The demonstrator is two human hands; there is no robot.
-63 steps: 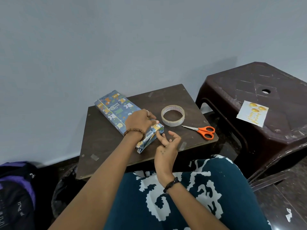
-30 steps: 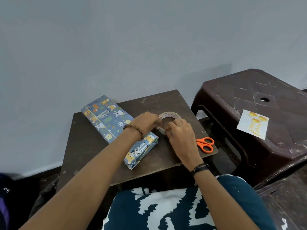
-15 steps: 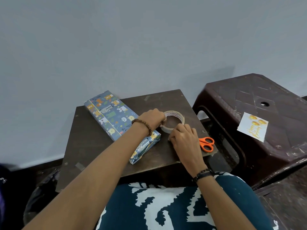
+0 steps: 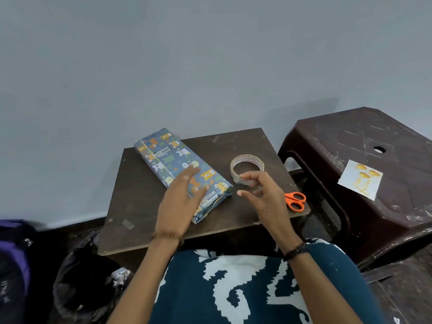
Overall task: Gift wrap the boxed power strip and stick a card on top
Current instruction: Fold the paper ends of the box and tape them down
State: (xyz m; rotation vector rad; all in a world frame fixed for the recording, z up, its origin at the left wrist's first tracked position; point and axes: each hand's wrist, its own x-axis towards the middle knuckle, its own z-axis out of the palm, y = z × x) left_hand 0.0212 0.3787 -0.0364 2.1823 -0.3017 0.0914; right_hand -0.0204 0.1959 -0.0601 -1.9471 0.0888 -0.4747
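While neither hand gripped anything firmly, the right hand (image 4: 264, 197) hovered with thumb and forefinger apart — whether a strip of tape hung between them could not be told — just in front of the tape roll (image 4: 247, 167). The left hand (image 4: 181, 202), fingers spread and blurred, hung over the near end of the wrapped box (image 4: 177, 164), which lay diagonally on the small brown table (image 4: 145, 206). Orange scissors (image 4: 295, 201) lay beside the right hand; the card (image 4: 360, 180) rested well apart on the dark plastic stool (image 4: 374, 218).
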